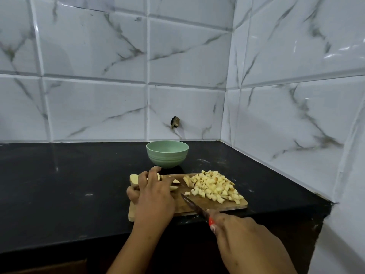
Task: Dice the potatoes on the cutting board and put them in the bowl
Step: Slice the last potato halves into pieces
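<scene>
A wooden cutting board (223,205) lies on the black counter. A heap of diced potato (214,186) covers its right half. My left hand (153,194) lies over potato slices (174,184) on the board's left part, fingers curled round them, and a larger potato piece (134,178) sticks out beyond its fingers. My right hand (243,240) grips a red-handled knife (194,206); its blade points up-left over the board, tip near a loose cube. A green bowl (167,154) stands behind the board; I see nothing in it from here.
The black counter (69,184) stretches far to the left of the board. White marble-look tiled walls (296,119) meet in a corner behind and to the right. The counter's front edge runs just under the board.
</scene>
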